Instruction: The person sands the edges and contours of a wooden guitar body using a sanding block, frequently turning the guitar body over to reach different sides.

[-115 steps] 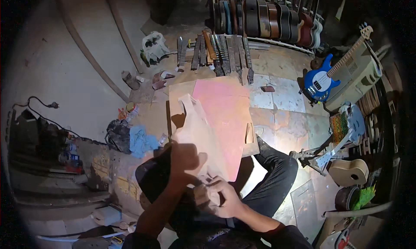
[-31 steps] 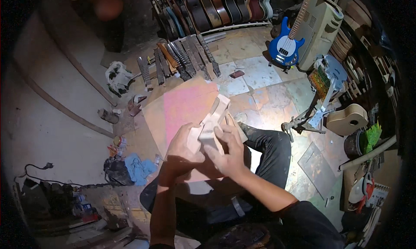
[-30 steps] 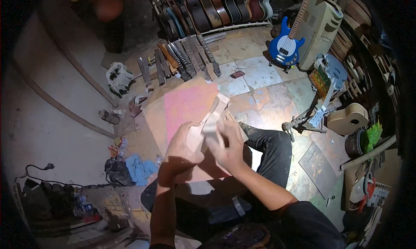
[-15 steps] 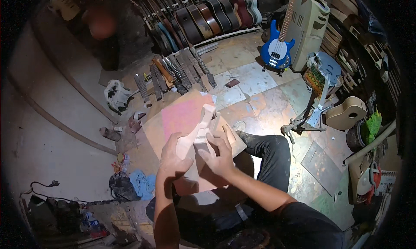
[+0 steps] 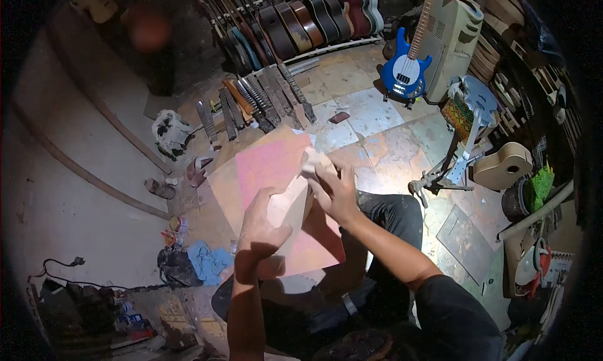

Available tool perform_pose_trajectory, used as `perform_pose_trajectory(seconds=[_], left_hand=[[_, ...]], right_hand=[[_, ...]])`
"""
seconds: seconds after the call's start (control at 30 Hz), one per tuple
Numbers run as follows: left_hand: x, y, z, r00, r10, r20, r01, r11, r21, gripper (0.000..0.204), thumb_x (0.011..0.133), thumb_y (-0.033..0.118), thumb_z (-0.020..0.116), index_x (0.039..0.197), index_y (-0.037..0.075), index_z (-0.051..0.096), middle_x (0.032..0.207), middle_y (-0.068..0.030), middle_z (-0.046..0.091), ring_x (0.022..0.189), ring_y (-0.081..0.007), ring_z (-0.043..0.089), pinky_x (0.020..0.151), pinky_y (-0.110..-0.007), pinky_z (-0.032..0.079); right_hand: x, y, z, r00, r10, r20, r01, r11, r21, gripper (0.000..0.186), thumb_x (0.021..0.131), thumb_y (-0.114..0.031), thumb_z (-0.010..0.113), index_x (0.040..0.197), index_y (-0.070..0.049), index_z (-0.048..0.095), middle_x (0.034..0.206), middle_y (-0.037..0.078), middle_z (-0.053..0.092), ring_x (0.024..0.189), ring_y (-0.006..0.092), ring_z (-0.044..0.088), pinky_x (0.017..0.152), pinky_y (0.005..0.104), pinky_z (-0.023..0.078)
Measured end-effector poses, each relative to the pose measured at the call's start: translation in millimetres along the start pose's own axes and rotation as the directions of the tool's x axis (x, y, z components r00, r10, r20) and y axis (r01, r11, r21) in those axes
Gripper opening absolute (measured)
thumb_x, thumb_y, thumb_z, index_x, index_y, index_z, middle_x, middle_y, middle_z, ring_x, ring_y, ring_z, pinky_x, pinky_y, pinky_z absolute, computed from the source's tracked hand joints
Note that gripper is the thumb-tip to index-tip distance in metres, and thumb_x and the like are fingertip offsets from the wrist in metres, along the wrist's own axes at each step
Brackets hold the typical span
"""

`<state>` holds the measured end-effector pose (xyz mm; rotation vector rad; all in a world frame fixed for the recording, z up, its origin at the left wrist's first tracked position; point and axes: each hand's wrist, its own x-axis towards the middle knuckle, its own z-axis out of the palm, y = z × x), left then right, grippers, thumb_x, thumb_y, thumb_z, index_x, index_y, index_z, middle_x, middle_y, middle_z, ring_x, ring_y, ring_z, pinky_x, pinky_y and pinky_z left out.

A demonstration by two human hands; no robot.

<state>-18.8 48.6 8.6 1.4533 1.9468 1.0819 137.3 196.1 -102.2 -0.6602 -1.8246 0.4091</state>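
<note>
A pale, shaped piece of wood (image 5: 290,201) with a narrow waist is tilted up in front of me, above my lap. My left hand (image 5: 260,220) is closed round its lower, wider part, the thumb along the near side. Up at its far end, my right hand (image 5: 336,188) has its fingers bent over the wood; whether a thin sheet lies under them I cannot make out. Beneath both hands lies a flat board (image 5: 260,163), tan with a pink patch.
Several files and rasps (image 5: 242,107) lie on the tiled floor ahead. Behind them stands a rack of guitars (image 5: 301,31). A blue bass guitar (image 5: 402,72) is on a stand to the right, near a metal stand (image 5: 433,184). A blue cloth (image 5: 206,264) lies at left.
My right hand has moved up and away along the wood to its far end, covering it. My left hand keeps its hold and has shifted slightly right.
</note>
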Motion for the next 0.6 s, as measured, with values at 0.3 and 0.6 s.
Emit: perform_pose_trajectory(seconds=[0.3,0.6], left_hand=[[1,-3,-6,1.0,0.0,0.005,0.0,0.998,0.067,0.062,0.066,0.007,0.068,0.127,0.005,0.056,0.101,-0.0171,0.069,0.094,-0.0307,0.069,0.086,-0.039,0.055],[4,-9,6,0.999,0.036,0.005,-0.037,0.996,0.086,0.065,0.067,0.01,0.069,0.131,0.005,0.055,0.101,-0.0183,0.069,0.093,-0.031,0.069,0.086,-0.04,0.055]], right_hand=[[-2,8,-9,0.994,-0.071,0.084,0.072,0.997,-0.006,0.04,0.082,-0.018,0.083,0.12,-0.011,0.073,0.125,0.02,0.06,0.111,0.0411,0.057,0.091,0.0482,0.05],[5,11,-30,0.972,-0.099,0.211,0.122,0.987,-0.103,0.045,0.08,-0.016,0.082,0.124,-0.014,0.072,0.129,0.02,0.058,0.113,0.0391,0.057,0.093,0.049,0.049]])
